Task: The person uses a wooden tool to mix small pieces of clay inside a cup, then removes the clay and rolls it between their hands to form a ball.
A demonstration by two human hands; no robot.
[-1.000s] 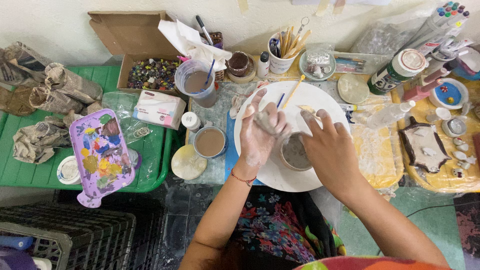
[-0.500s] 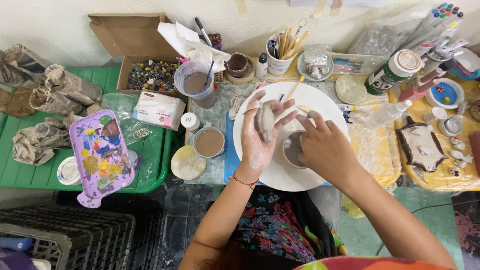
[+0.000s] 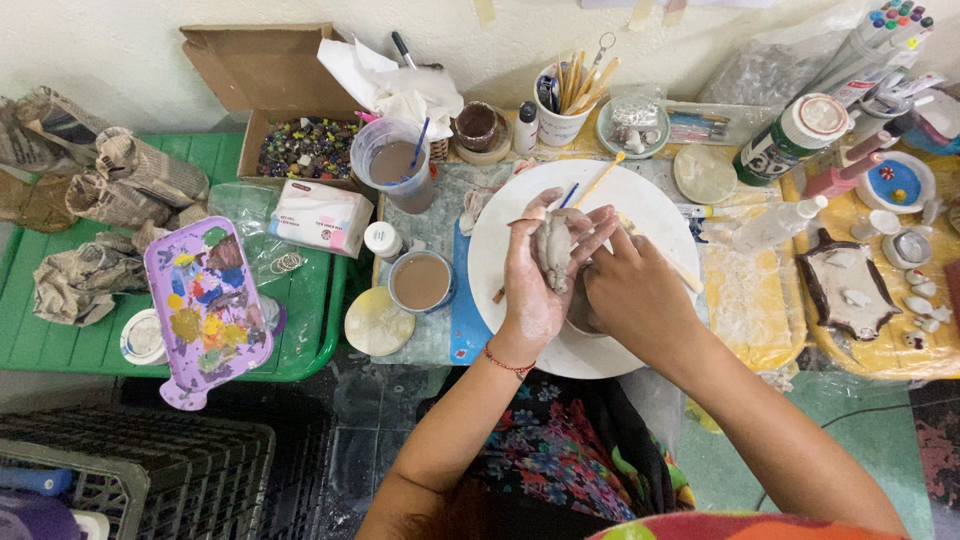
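My left hand lies palm up over a round white board and cradles a lump of grey clay. My right hand sits just to its right, fingers curled, fingertips pressed against the clay's side. A small grey clay bowl under my right hand is almost wholly hidden. Thin wooden and blue sticks lie on the board beyond my fingers.
A cup of muddy water and a round clay disc sit left of the board. A purple paint palette rests on a green tray. Behind stand a plastic tub of water, a cup of tools and a box of beads. Clay pieces on yellow trays are at right.
My right hand moved left from the small bowl up against the clay in my left palm. My left hand shifted slightly toward me while holding the clay.
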